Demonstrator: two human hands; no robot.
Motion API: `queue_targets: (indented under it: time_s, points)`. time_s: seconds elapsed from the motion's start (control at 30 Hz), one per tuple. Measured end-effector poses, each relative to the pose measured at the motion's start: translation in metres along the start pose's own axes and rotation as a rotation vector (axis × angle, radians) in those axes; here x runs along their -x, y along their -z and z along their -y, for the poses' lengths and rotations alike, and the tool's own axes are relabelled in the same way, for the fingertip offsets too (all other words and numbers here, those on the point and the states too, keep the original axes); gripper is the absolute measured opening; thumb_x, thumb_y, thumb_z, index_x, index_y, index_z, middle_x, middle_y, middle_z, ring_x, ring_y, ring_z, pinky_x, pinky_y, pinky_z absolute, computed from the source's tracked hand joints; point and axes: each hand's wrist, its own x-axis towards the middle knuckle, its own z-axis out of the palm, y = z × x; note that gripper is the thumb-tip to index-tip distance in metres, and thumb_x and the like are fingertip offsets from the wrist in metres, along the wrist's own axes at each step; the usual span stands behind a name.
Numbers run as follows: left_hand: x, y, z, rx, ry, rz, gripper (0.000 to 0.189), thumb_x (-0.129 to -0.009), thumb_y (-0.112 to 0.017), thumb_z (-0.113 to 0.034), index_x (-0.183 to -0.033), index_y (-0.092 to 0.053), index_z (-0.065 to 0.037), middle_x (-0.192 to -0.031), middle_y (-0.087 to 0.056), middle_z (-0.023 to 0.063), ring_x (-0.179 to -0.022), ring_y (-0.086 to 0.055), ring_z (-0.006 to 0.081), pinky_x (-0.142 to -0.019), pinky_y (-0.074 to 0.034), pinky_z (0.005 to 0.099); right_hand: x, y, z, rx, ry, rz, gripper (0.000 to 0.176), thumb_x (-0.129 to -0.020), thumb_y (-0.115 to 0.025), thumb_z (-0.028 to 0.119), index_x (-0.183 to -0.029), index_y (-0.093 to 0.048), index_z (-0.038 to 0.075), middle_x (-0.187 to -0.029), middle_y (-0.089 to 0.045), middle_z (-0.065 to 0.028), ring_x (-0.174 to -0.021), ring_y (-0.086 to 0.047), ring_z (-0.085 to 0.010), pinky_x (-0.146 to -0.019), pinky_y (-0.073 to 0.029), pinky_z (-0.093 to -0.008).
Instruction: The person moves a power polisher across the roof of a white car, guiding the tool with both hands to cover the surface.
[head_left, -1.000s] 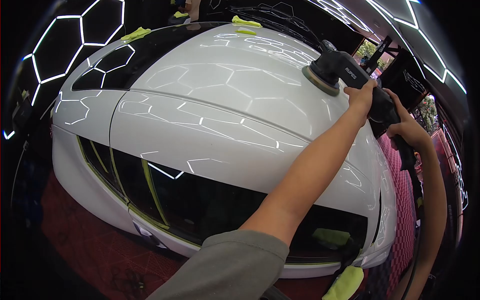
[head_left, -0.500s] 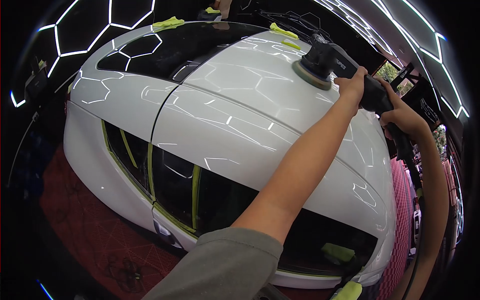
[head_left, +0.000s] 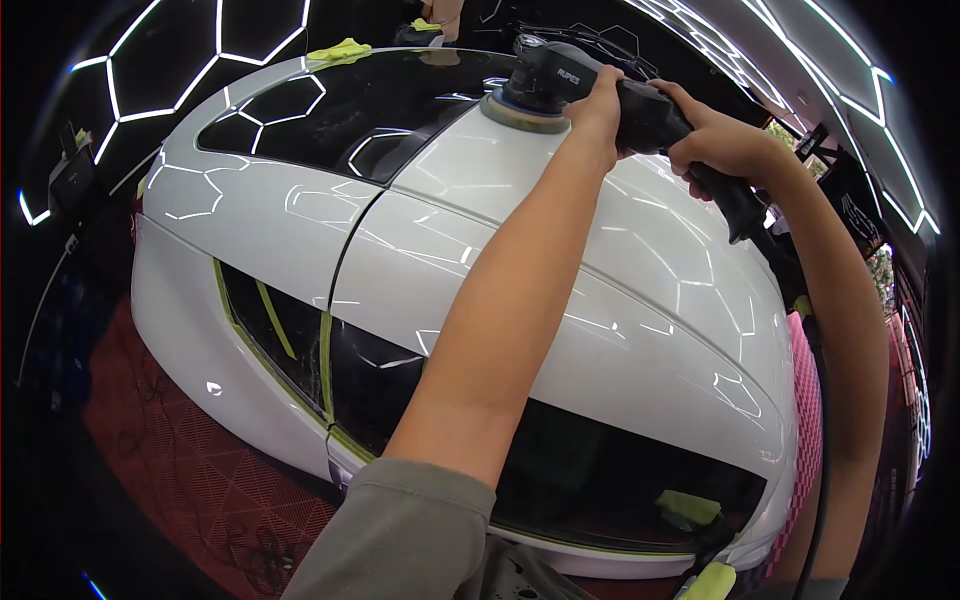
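A black car polisher (head_left: 562,68) marked RUPES lies in both my hands over the white car's roof (head_left: 475,165). Its round pad (head_left: 522,114) sits at the far part of the roof, close to the edge of the dark rear glass (head_left: 290,110). My left hand (head_left: 597,118) is closed around the polisher's body just behind the head. Farther back, my right hand (head_left: 722,138) wraps the rear handle, where the power cord leaves the tool. Hexagonal light reflections show across the glossy paint.
Yellow-green masking tape (head_left: 324,370) lines the side windows. A yellow-green cloth (head_left: 339,50) lies at the roof's far rear edge, and another (head_left: 708,582) is near the bottom. Red floor tiles (head_left: 200,470) surround the car. The black cord (head_left: 822,430) hangs beside my right arm.
Both hands have carried the polisher left and farther away across the roof, from mid-roof to beside the rear glass. My view has shifted slightly.
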Motion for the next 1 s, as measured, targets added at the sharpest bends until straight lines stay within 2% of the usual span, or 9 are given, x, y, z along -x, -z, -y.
queue_targets:
  time_s: [0.1, 0.13, 0.37, 0.43, 0.5, 0.53, 0.57, 0.63, 1.0]
  points:
    - [-0.009, 0.016, -0.007, 0.003, -0.002, 0.086, 0.079, -0.08, -0.07, -0.044, -0.136, -0.041, 0.005, -0.118, -0.06, 0.0183, -0.096, -0.069, 0.0292, -0.077, -0.063, 0.0481, 0.0, -0.003, 0.007, 0.012, 0.053, 0.047, 0.101, -0.069, -0.06, -0.001, -0.159, -0.016, 0.019, -0.074, -0.057, -0.0118, -0.051, -0.061, -0.0197, -0.05, -0.055, -0.0345]
    - [0.007, 0.012, -0.011, -0.131, 0.009, 0.113, 0.06, -0.094, -0.047, -0.052, -0.132, -0.048, -0.005, -0.121, -0.06, 0.0161, -0.105, -0.067, 0.0276, -0.088, -0.06, 0.0438, 0.006, -0.004, 0.009, 0.017, 0.065, 0.042, 0.101, -0.069, -0.059, -0.001, -0.159, -0.016, 0.019, -0.074, -0.057, -0.0116, -0.051, -0.061, -0.0197, -0.049, -0.056, -0.0345]
    - [0.064, -0.037, 0.036, -0.123, 0.052, 0.076, 0.064, -0.092, -0.055, -0.052, -0.134, -0.047, -0.004, -0.122, -0.06, 0.0162, -0.106, -0.067, 0.0281, -0.087, -0.059, 0.047, 0.07, 0.015, -0.036, 0.004, 0.011, 0.024, 0.103, -0.068, -0.058, -0.002, -0.159, -0.016, 0.023, -0.072, -0.056, -0.0099, -0.05, -0.062, -0.0192, -0.048, -0.055, -0.0341]
    - [0.08, -0.055, 0.056, -0.115, 0.047, 0.092, 0.066, -0.09, -0.059, -0.05, -0.134, -0.047, -0.002, -0.121, -0.06, 0.0163, -0.105, -0.067, 0.0291, -0.083, -0.06, 0.0476, 0.092, 0.022, -0.055, 0.023, -0.028, -0.027, 0.1, -0.068, -0.059, 0.0, -0.157, -0.019, 0.019, -0.074, -0.059, -0.013, -0.05, -0.062, -0.0207, -0.049, -0.057, -0.0345]
    - [0.095, -0.077, 0.077, -0.117, 0.074, 0.076, 0.067, -0.088, -0.062, -0.05, -0.132, -0.049, -0.001, -0.119, -0.06, 0.0173, -0.105, -0.066, 0.0296, -0.079, -0.061, 0.0471, 0.114, 0.033, -0.074, -0.002, -0.048, -0.022, 0.1, -0.068, -0.057, -0.001, -0.157, -0.019, 0.021, -0.072, -0.058, -0.0119, -0.049, -0.062, -0.0205, -0.049, -0.057, -0.0344]
    - [0.103, -0.088, 0.087, -0.108, 0.079, 0.066, 0.073, -0.086, -0.065, -0.05, -0.134, -0.045, 0.001, -0.12, -0.058, 0.0188, -0.103, -0.066, 0.0301, -0.076, -0.061, 0.047, 0.126, 0.038, -0.083, -0.022, -0.078, -0.026, 0.1, -0.068, -0.057, -0.002, -0.157, -0.019, 0.022, -0.071, -0.057, -0.0115, -0.049, -0.062, -0.0198, -0.048, -0.057, -0.0342]
    - [0.113, -0.099, 0.098, -0.116, 0.084, 0.04, 0.085, -0.084, -0.066, -0.053, -0.139, -0.033, 0.003, -0.122, -0.056, 0.0197, -0.101, -0.066, 0.0299, -0.076, -0.061, 0.0462, 0.137, 0.041, -0.092, -0.041, -0.107, -0.03, 0.1, -0.068, -0.057, -0.003, -0.157, -0.02, 0.023, -0.07, -0.057, -0.0111, -0.049, -0.062, -0.0191, -0.048, -0.056, -0.0339]
    - [0.123, -0.114, 0.122, -0.113, 0.085, 0.071, 0.095, -0.082, -0.067, -0.054, -0.142, -0.021, 0.004, -0.123, -0.054, 0.0203, -0.1, -0.066, 0.0295, -0.077, -0.06, 0.0457, 0.157, 0.046, -0.11, -0.056, -0.136, -0.053, 0.101, -0.067, -0.057, -0.003, -0.157, -0.02, 0.024, -0.07, -0.056, -0.0103, -0.049, -0.061, -0.0184, -0.048, -0.055, -0.0342]
    - [0.158, -0.191, 0.223, -0.106, 0.19, 0.214, 0.099, -0.081, -0.07, -0.049, -0.143, -0.014, 0.005, -0.124, -0.053, 0.0225, -0.103, -0.064, 0.0284, -0.079, -0.058, 0.0447, 0.235, 0.08, -0.213, -0.138, -0.218, -0.12, 0.103, -0.067, -0.056, -0.004, -0.159, -0.018, 0.023, -0.073, -0.056, -0.0111, -0.05, -0.061, -0.02, -0.048, -0.054, -0.0345]
